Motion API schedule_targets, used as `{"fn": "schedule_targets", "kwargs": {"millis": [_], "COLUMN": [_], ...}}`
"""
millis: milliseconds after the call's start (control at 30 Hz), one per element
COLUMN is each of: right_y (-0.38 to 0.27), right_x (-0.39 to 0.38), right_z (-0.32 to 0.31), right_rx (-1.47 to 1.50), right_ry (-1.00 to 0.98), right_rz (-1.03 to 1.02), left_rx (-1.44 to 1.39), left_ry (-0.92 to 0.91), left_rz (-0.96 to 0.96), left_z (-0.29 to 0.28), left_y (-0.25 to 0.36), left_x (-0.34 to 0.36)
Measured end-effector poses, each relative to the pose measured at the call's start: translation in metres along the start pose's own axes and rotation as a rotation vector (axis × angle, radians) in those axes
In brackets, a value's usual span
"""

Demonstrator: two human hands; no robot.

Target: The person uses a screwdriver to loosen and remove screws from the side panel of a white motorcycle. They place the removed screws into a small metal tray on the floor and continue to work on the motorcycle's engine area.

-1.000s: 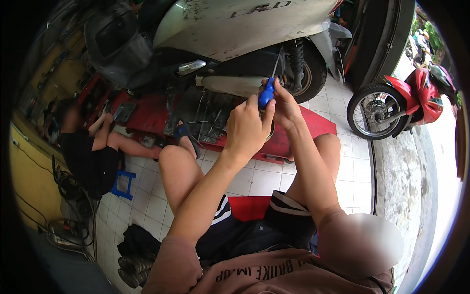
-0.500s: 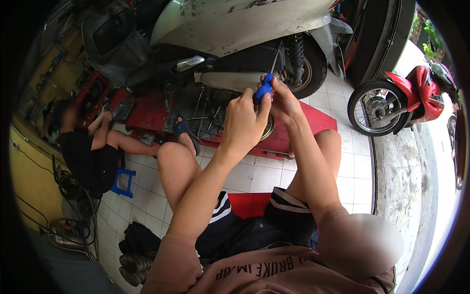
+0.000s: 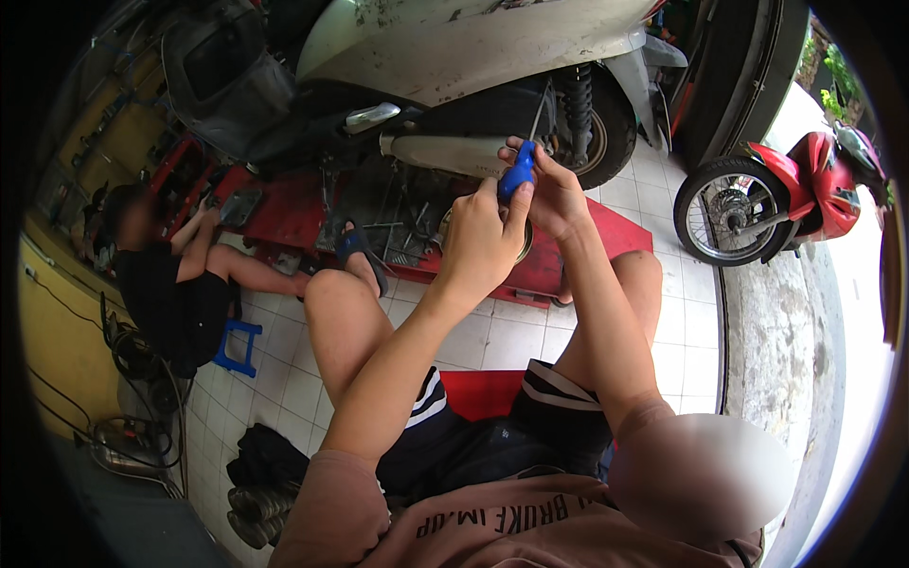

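Observation:
My left hand (image 3: 478,237) is closed on the blue handle of a screwdriver (image 3: 516,174), its thumb lying along the handle. My right hand (image 3: 559,194) also grips it near the top, some fingers curled behind the shaft. The thin shaft points up toward the side of a raised white scooter (image 3: 445,52), by its rear shock (image 3: 578,99). Whether the tip touches the scooter I cannot tell. A round gold-rimmed object (image 3: 524,248) shows behind my left hand, mostly hidden.
Tools (image 3: 393,232) lie on the red lift platform (image 3: 615,251) beneath the scooter. Another person (image 3: 166,298) sits at the left by a blue stool (image 3: 237,346), with hoses near. A red motorbike (image 3: 814,185) stands at the right by the doorway. My bent knees frame my arms.
Both hands and the screwdriver have shifted slightly upward overall, with small sideways movement. My right fingers have moved around the top of the handle. The grip on the screwdriver remains.

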State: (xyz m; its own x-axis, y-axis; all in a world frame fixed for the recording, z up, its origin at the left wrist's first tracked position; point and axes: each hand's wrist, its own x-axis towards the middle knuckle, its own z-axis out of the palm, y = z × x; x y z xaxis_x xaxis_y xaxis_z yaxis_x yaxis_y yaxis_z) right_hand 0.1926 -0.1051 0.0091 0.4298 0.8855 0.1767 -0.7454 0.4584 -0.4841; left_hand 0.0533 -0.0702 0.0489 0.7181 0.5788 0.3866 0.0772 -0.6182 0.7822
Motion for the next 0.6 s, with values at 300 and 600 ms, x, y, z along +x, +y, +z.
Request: {"fn": "schedule_targets", "kwargs": {"millis": [300,600], "right_y": [-0.01,-0.011], "right_x": [0.014,0.006], "right_z": [-0.047,-0.03], "right_rx": [-0.068,-0.117], "right_ry": [-0.106,-0.17], "right_rz": [0.045,0.018], "left_rx": [0.1,-0.566], "left_ry": [0.062,-0.109], "left_rz": [0.216,-0.297], "left_z": [0.008,0.009], "left_y": [-0.006,-0.016], "left_x": [0.003,0.006]}}
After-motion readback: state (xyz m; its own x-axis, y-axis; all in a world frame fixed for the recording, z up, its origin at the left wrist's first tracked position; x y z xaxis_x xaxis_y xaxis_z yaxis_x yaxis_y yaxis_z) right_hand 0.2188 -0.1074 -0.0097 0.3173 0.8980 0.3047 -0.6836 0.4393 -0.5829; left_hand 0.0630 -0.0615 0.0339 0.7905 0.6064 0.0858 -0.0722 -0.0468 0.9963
